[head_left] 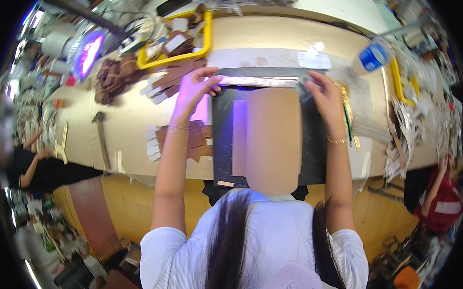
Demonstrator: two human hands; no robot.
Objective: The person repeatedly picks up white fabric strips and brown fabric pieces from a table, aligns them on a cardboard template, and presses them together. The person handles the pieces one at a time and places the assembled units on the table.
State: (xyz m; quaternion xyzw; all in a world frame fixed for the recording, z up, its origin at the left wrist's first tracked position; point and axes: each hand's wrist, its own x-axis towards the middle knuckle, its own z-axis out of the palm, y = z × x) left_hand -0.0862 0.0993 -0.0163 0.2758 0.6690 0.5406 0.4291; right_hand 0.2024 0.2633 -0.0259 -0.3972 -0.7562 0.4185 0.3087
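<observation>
A shiny silver strip (pixel 260 81) runs across the far part of a black board (pixel 312 156). My left hand (pixel 198 86) is at its left end, thumb and fingers closing on that end. Past the strip's right end is my right hand (pixel 326 94), with thumb and forefinger stretched toward it and a gap between them. Nearer to me, a large tan sheet (pixel 273 137) with a rounded near edge overhangs the front of the board. A narrower tan panel (pixel 239 139) shows along its left side.
Brown cut pieces (pixel 190 141) lie left of the board, with bundled brown straps (pixel 115 80) farther off. A yellow tray (pixel 209 39) holds more pieces. At the right stand a blue-labelled container (pixel 371 58) and piled pale strips (pixel 401 132). Other people work at both sides.
</observation>
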